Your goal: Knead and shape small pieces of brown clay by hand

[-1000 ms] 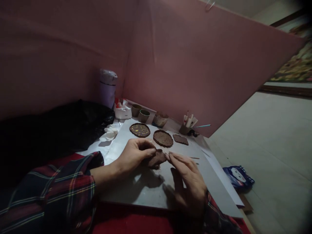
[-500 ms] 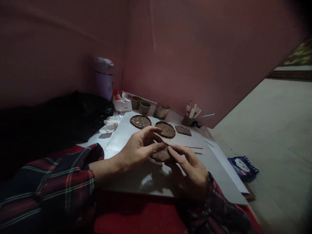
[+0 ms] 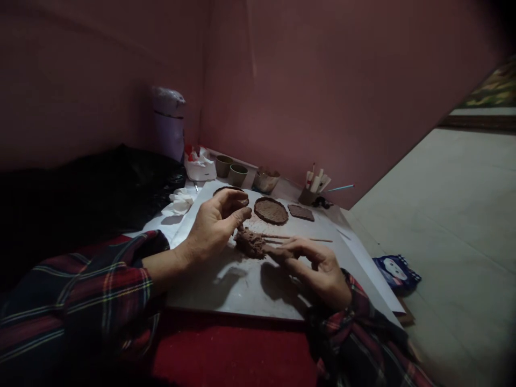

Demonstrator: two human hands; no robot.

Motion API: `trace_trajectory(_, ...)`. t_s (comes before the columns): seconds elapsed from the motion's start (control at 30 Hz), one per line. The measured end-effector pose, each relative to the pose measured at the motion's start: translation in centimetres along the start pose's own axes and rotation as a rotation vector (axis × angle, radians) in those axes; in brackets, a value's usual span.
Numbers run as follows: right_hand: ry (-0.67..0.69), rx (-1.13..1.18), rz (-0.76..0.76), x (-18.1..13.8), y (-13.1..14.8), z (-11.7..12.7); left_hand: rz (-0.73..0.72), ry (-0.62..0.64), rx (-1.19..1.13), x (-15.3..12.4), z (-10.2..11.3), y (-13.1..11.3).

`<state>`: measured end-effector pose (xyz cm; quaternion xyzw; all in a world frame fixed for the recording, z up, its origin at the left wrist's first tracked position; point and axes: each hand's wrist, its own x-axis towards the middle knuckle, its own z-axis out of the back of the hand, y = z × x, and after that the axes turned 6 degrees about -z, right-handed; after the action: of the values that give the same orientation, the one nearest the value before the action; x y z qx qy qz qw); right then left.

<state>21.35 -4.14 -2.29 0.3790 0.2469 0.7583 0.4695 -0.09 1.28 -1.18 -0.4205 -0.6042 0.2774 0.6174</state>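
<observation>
A rough brown clay lump (image 3: pixel 250 243) lies on the white board (image 3: pixel 226 298) between my hands. My left hand (image 3: pixel 215 223) hovers at its upper left, thumb and fingers curved and apart, with the thumb just above the clay. On the other side, my right hand (image 3: pixel 316 266) pinches a flat brown clay piece (image 3: pixel 278 255), seen nearly edge-on beside the lump. Its far side is hard to make out. Two thin sticks (image 3: pixel 310 239) lie behind the right hand. Farther back are a round rimmed clay plate (image 3: pixel 271 210) and a small rectangular clay slab (image 3: pixel 301 213).
Another round clay piece (image 3: pixel 226 189) is mostly hidden behind my left hand. Along the wall stand cups (image 3: pixel 238 175), a glass bowl (image 3: pixel 266 180), a tool holder (image 3: pixel 308 195) and a purple bottle (image 3: pixel 168 126). White tissue (image 3: pixel 180 202) and a black bag (image 3: pixel 100 193) are at left.
My hands have moved apart, left hand leftward. The clay piece held between both is now at my right fingers, and the rough lump has come into view.
</observation>
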Motion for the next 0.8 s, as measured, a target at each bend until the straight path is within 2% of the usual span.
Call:
trace_trajectory(0.07, -0.018, 0.07, -0.026, 0.0, -0.2, 0.6, 0.006, 0.001, -0.028, 0.0, 0.0, 0.0)
trace_trajectory(0.13, -0.033, 0.091, 0.026, 0.0, -0.3, 0.8, 0.018, 0.001, -0.045, 0.1, 0.0, 0.0)
trace_trajectory(0.23, 0.016, -0.039, 0.104, -0.1, -0.1, 0.3, 0.027, -0.009, -0.046, 0.0, 0.0, -0.1)
trace_trajectory(0.33, 0.085, -0.146, 0.056, -0.2, 0.0, -0.2, 0.023, -0.016, -0.023, 0.0, 0.0, -0.1)
trace_trajectory(0.47, -0.037, 0.103, -0.081, -0.2, -0.4, 0.3, 0.043, -0.012, -0.011, 0.0, -0.1, -0.1)
trace_trajectory(0.53, -0.088, 0.146, -0.079, -0.1, -0.7, 0.6, 0.045, -0.009, -0.02, 0.0, -0.1, 0.0)
trace_trajectory(0.67, -0.043, 0.006, 0.049, -0.1, -0.4, 0.3, 0.038, 0.001, -0.031, 0.0, 0.0, 0.1)
trace_trajectory(0.8, 0.03, -0.138, 0.042, 0.0, -0.1, -0.3, 0.05, 0.003, 0.012, 0.0, 0.0, 0.0)
